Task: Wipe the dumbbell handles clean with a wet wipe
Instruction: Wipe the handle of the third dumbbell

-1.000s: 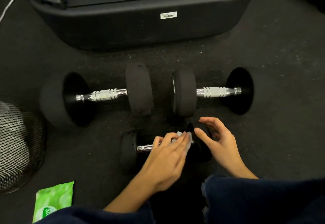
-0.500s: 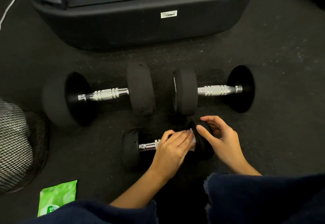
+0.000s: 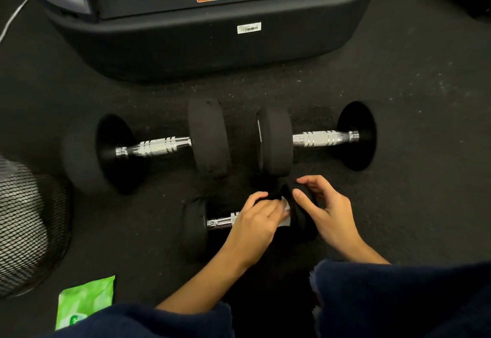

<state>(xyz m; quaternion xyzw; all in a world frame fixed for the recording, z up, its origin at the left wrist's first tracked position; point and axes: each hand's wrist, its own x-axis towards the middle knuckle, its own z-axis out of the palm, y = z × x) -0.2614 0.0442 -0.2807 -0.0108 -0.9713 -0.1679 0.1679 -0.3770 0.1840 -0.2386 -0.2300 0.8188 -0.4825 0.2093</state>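
I'm seeing the small dumbbell [image 3: 233, 222] lying on the dark floor [image 3: 398, 205], nearest the person, its handle [image 3: 221, 221] running left to right. My left hand [image 3: 259, 218] is closing around the right part of that handle with a white wet wipe [image 3: 285, 213] pinched under the fingers; only a corner of the wipe is showing next to the right end weight. My right hand [image 3: 326, 215] is resting on that right end weight, thumb and fingers curled loosely over it, not gripping the handle. Left part of the handle is showing bare chrome. Just beyond are lying two bigger dumbbells, the left dumbbell [image 3: 151, 149] and the right dumbbell [image 3: 316, 138], end to end, inner weights near each other, not touching. A green wipe pack [image 3: 85, 302] is sitting at bottom left, a mesh bin [image 3: 29, 223] at far left, a black machine base [image 3: 212, 32] behind. Dark blue sleeves [image 3: 398, 300] are filling the bottom.
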